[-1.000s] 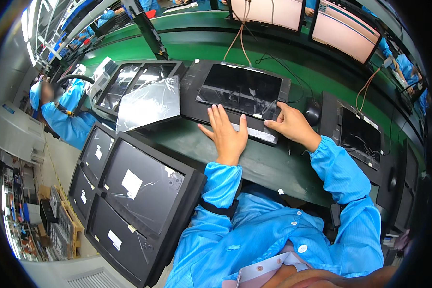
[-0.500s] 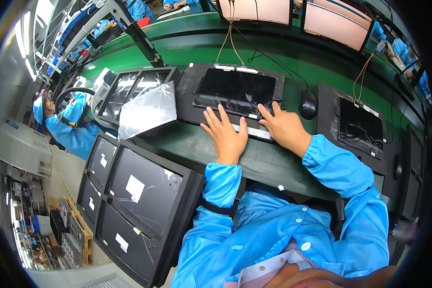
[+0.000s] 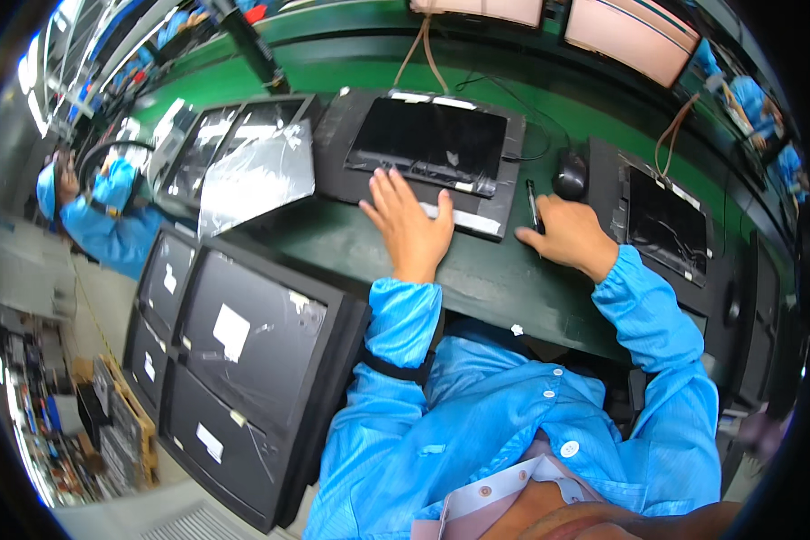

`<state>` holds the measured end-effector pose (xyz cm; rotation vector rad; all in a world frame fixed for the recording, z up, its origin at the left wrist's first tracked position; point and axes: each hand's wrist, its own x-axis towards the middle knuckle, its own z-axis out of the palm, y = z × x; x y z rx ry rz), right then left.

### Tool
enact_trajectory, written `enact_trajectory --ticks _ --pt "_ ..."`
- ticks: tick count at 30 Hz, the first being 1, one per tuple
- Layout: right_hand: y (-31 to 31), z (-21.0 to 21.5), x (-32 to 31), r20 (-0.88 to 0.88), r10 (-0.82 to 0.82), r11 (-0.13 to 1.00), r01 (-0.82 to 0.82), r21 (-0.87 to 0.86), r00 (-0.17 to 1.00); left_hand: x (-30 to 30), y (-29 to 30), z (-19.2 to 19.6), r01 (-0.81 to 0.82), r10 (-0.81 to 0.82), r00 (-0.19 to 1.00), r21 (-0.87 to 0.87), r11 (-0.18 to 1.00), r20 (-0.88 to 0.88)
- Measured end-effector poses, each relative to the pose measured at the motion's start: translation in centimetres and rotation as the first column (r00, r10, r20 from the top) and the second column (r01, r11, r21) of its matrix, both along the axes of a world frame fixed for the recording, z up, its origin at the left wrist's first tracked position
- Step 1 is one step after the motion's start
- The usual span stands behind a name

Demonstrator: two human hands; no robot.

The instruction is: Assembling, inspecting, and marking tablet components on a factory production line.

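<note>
A dark, glossy display panel rests in a black foam fixture on the bench, and a cable runs to its right side. My left hand is open, palm down, with its fingertips at the panel's near edge. Right of the fixture, my right hand has its thumb and fingers closed around a slim black pen. The pen's lower end is hidden by the fingers. A black mouse sits just beyond that hand.
A second panel lies in a fixture to the right. At left, a clear film sheet covers part of a tray, and a black divided tray holds several panels. Monitors stand behind. A co-worker in blue is at far left.
My right hand has left the panel's right edge and moved right, where it now grips a pen. My left hand stays by the panel's near edge. The whole view has shifted slightly.
</note>
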<state>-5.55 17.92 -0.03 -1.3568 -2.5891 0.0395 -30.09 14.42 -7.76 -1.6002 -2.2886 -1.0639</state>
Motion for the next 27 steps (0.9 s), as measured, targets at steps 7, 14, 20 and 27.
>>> enact_trajectory --ticks 7,14,20,27 --pt "-0.3 4.7 3.7 -0.297 -0.179 0.646 -0.115 -0.754 0.938 0.8 -1.1 -0.8 0.122 -0.17 0.972 0.273 0.954 0.161" --pt "-11.0 10.3 -19.1 -0.807 0.107 0.474 -0.743 -0.472 0.581 -0.5 -4.6 -1.9 0.133 -0.281 0.934 0.515 0.847 0.221" --pt "-15.2 7.3 -34.1 -0.671 0.425 0.355 -0.794 -0.494 0.608 0.9 3.3 -8.4 0.072 -0.151 0.985 0.597 0.799 0.083" --pt "-18.3 7.2 -35.3 -0.725 0.392 0.238 -0.824 -0.514 0.566 3.4 8.4 -10.6 -0.101 -0.082 0.975 0.739 0.666 0.207"
